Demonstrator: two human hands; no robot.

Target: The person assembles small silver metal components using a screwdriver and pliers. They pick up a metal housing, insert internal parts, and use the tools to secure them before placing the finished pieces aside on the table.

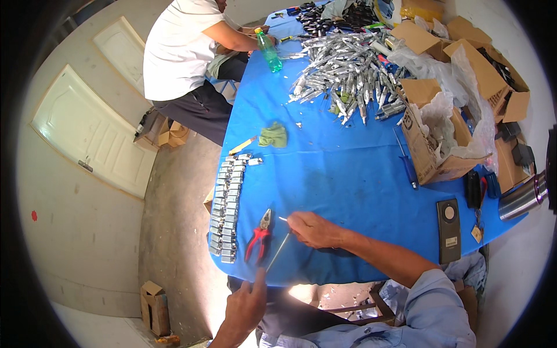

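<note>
- Fingers of the left hand (246, 303), nearer than the combination pliers (263, 229): closed on the near end of a thin pale rod (278, 252); exact grip unclear.
- Right hand (313, 228), just right of the pliers: fingers curled together, pinching a small white piece (282, 218); rod's far end reaches them.
- Small metal-cased parts (231, 204): in rows left of the pliers.
- Green cloth (272, 136): beyond the pliers.
- Silvery tubular parts (348, 66): heaped far beyond the pliers, rightward.
</note>
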